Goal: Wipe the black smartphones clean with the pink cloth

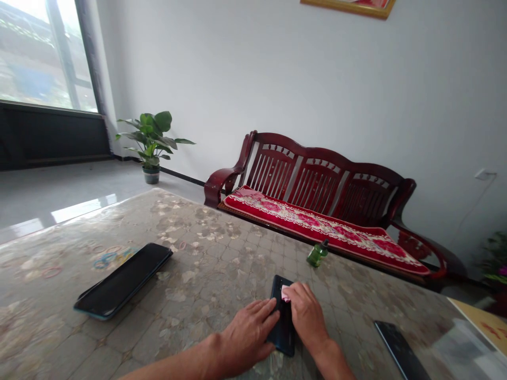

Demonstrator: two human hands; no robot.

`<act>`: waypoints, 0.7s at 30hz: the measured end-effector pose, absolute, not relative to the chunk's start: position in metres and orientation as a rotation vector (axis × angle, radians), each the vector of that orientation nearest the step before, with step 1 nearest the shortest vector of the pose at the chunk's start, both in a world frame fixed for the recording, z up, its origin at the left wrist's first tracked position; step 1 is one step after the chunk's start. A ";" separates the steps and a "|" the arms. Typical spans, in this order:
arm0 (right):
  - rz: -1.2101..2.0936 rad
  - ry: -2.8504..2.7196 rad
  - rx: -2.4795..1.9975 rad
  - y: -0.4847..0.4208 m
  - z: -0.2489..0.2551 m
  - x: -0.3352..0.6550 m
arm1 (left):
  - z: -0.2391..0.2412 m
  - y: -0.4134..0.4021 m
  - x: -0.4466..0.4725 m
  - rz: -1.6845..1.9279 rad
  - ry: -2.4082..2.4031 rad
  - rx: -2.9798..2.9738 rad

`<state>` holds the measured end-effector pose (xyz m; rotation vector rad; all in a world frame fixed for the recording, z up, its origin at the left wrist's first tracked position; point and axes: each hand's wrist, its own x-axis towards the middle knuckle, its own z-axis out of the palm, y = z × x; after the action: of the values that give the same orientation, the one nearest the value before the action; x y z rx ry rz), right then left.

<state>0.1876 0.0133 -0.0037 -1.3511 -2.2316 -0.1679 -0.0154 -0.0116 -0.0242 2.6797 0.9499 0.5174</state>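
Observation:
A dark blue smartphone (pixel 284 338) lies on the table in front of me, apparently back side up. My left hand (pixel 250 330) grips it from the left, fingers across its surface and thumb near the lower end. Pinched in the fingertips of my right hand (pixel 307 312) is a small pinkish-white cloth or tissue (pixel 285 293), pressed on the phone's upper part near the camera area. Part of the phone is hidden under both hands. A small green bottle (pixel 317 254) with a dark top stands beyond my right hand.
A large dark tablet-like device (pixel 124 282) lies at left, beside several coloured bands (pixel 114 257). Another phone (pixel 400 348) rests at right, near a yellowish box or sheet (pixel 481 319). Behind the patterned tabletop (pixel 206 295) stand a wooden bench (pixel 309 174) and a potted plant (pixel 151 174).

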 end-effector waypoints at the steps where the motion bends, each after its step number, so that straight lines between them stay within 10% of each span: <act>1: -0.170 -2.242 -1.343 0.010 -0.004 0.186 | -0.024 -0.011 -0.015 0.519 0.946 2.680; 21: -0.119 -2.327 -1.280 -0.007 -0.003 0.177 | -0.019 -0.014 -0.011 0.553 1.004 2.572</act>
<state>0.1768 -0.0074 -0.0028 -1.2804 -2.3268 -0.1186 -0.0114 -0.0137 -0.0190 2.5723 1.0036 0.5532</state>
